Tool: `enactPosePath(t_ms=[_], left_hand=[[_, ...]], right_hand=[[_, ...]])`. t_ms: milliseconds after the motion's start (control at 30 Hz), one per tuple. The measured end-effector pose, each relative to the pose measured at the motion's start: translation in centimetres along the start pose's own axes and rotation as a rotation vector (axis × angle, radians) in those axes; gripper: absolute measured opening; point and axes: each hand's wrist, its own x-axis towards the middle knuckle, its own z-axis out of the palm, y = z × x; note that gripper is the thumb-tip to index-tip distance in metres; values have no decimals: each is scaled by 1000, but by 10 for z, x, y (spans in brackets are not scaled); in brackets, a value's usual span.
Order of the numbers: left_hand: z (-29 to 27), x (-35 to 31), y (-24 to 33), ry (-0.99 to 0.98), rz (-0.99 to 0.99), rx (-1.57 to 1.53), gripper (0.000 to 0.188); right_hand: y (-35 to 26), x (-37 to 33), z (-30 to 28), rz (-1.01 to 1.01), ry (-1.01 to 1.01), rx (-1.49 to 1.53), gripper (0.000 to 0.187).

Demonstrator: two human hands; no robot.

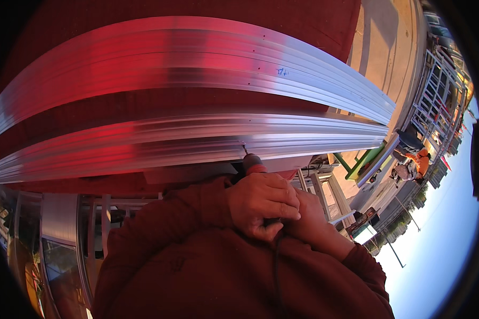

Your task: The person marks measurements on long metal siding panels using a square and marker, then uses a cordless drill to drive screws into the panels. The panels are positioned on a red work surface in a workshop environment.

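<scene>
A corded power drill (253, 164) points away from me, its bit meeting the near aluminium profile (186, 151) where a few small shavings show. My left hand (263, 204) is closed over the back of the drill, covering most of its body. Beside it, my right hand (307, 215) is wrapped round the drill's handle; its fingers are largely hidden by the left hand. A black cable (277, 266) hangs from the drill down across my front. Several long silver profiles lie side by side, and the far group (218, 58) has small dark holes and a blue handwritten mark.
The profiles rest on a dark red surface (303, 16). Metal frames (436, 101) and a green stand (364, 162) are off to the right, where a person in orange (420, 162) is some way off. Framed panels (64, 260) stand at my lower left.
</scene>
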Motion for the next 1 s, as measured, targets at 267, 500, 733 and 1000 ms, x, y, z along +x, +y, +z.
enactPosePath(t_ms=[267,500,733,1000], left_hand=[[8,-8,-3,48,14,-43,34],[6,-4,2,17,-40,-19,37],[7,-2,0,21,-56,-24,39],[8,-2,-3,32,-34,-15,39]], right_hand=[[9,-5,5,-38,-15,-106,51],[11,-7,2,-23,-24,-66,46],[11,-6,1,-9,-28,-30,39],[16,-6,2,-57,-22,-33,36]])
